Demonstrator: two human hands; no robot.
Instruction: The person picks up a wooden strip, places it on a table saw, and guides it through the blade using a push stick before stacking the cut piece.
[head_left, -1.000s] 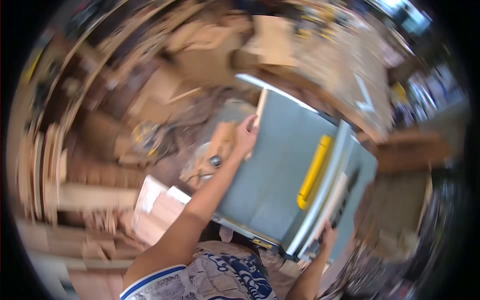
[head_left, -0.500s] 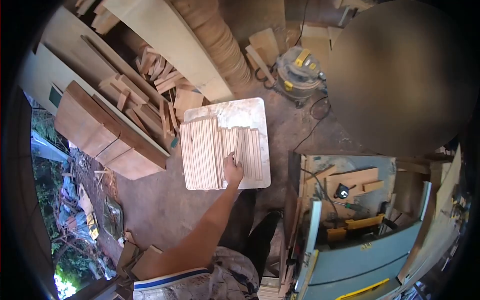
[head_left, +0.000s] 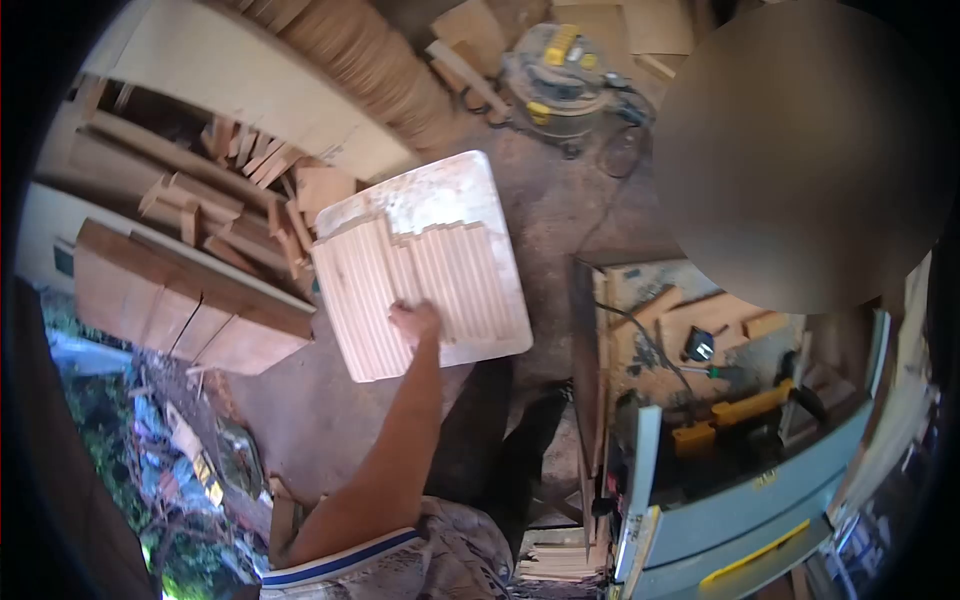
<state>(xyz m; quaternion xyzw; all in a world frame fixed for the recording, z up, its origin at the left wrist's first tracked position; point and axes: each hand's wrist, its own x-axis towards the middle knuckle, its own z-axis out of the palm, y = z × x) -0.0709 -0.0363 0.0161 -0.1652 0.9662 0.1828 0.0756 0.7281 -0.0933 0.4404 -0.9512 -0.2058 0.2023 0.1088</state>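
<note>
My left hand [head_left: 414, 320] reaches out over a low white square table [head_left: 440, 190] and rests on the near ends of several pale wooden slats [head_left: 420, 280] laid side by side in rows. The fingers lie on the slats; whether they grip one is unclear from this angle. My right hand is out of view. My arm stretches from the patterned shirt [head_left: 420, 565] at the bottom of the frame.
A grey-blue table saw [head_left: 740, 500] with a yellow part stands at lower right, with tools and offcuts on a bench [head_left: 700, 330] behind it. Plywood sheets and scrap wood [head_left: 200, 260] are piled at left. A shop vacuum [head_left: 560, 60] sits at the top.
A second ago both hands were at the table saw, the left holding a slat. I turned to the white table; the left hand now lies on the laid slats.
</note>
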